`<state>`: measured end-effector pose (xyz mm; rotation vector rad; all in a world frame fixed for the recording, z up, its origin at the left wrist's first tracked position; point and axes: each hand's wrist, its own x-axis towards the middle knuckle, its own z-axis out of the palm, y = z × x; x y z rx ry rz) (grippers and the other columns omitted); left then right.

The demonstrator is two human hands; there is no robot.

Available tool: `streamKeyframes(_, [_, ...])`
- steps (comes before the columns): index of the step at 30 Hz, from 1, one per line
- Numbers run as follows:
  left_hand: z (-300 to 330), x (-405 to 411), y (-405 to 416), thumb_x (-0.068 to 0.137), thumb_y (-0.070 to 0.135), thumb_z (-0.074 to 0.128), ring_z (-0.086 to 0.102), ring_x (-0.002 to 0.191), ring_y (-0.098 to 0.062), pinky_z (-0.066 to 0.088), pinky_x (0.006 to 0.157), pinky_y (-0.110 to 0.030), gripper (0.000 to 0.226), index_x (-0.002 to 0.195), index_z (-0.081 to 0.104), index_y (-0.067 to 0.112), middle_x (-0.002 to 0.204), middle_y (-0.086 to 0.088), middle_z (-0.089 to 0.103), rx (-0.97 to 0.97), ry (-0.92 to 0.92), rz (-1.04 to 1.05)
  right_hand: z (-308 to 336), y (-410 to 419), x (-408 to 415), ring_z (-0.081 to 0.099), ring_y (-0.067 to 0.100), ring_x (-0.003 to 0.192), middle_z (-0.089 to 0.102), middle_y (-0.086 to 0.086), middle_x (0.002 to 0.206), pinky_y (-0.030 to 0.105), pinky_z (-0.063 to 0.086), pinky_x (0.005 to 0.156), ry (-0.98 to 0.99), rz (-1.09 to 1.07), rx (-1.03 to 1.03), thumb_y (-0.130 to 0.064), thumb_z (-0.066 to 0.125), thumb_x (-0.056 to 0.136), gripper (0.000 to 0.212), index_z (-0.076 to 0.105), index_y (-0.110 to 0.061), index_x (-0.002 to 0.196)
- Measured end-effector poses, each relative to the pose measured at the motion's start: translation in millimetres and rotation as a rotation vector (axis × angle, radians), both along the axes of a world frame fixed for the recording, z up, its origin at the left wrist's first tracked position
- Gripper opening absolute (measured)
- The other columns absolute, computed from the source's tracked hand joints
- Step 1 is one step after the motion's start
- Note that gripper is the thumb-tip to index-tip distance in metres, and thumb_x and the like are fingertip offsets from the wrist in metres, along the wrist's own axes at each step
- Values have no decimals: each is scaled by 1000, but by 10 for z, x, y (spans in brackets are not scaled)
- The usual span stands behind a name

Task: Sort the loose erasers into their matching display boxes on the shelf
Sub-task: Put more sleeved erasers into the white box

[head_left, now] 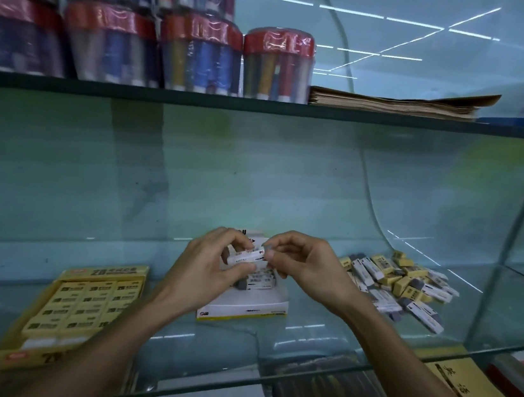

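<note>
Yellow box sits near left. Left hand and right hand together pinch one white-sleeved eraser above the white box. Loose erasers lie right. Eraser looks light, firm, slightly slick; hold its long edges.

Glass shelf, middle tier. We log a yellow box at left, filled with rows of yellow erasers. At centre, a white box holding grey-and-white erasers. Above it, our left hand and right hand together pinch one white eraser. At right, a loose pile of mixed erasers. Upper tier: tubs of pens, stacked paper.
</note>
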<state>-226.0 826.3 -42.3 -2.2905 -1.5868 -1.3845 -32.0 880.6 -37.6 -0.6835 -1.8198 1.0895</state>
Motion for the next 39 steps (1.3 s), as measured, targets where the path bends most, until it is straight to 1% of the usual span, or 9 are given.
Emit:
streamKeyframes(6, [158,-225,-85,85,28,72,57,69,-6,43,66,-15,4,84,69,27,80,11,64,-14,159,26,11,36,-195,66,13,82,72,7,88,22,54,79,-74,61,29,-12,72,85,12,70,-9,97])
streamKeyframes(11, [147,-258,-43,85,30,71,58,66,8,42,62,-9,10,80,73,22,70,15,65,-195,244,96,6,173,-152,65,9,74,74,8,87,16,46,65,-12,-103,-15,-11,67,89,6,70,-13,93])
streamKeyframes(14, [86,-223,21,85,31,65,65,76,-2,54,73,-27,13,83,73,21,80,9,72,-298,340,176,1,249,-75,64,10,72,75,2,83,24,45,66,19,-165,-38,-9,64,90,9,70,-17,90])
streamKeyframes(18, [38,-190,89,87,30,59,65,94,-17,50,80,-29,17,89,72,21,95,4,75,-348,513,239,14,252,-6,62,10,70,74,1,81,30,45,65,28,-197,-38,-9,63,90,9,70,-16,90])
streamKeyframes(25, [-19,-199,204,89,29,60,63,96,-18,44,78,-28,14,95,70,22,98,4,73,-331,590,221,17,252,105,62,11,69,72,0,79,32,44,65,75,-233,-22,-7,63,89,10,70,-14,89])
streamKeyframes(31, [-60,-221,301,84,24,65,61,92,-15,37,70,-25,7,90,67,24,90,7,70,-302,578,172,8,270,314,62,11,71,71,1,81,29,44,65,63,-281,-3,-7,62,90,10,70,-13,91])
streamKeyframes(34, [-56,-194,315,83,29,66,60,88,-11,36,68,-26,4,86,65,27,86,11,68,-285,546,162,28,269,522,63,10,72,71,3,82,21,46,62,30,-317,37,-9,63,91,8,69,-13,92])
streamKeyframes(37, [-34,-82,313,83,34,70,58,70,3,40,64,-21,9,77,64,31,75,15,65,-267,338,66,41,257,821,65,13,76,72,8,88,15,50,65,-50,-348,67,-10,64,91,7,70,-12,94])
streamKeyframes(39, [-12,72,281,85,27,71,56,63,2,39,60,-15,11,77,66,31,71,13,65,-247,165,-44,24,235,1035,66,14,77,73,5,87,21,51,68,-131,-396,110,-14,66,90,6,71,-17,92])
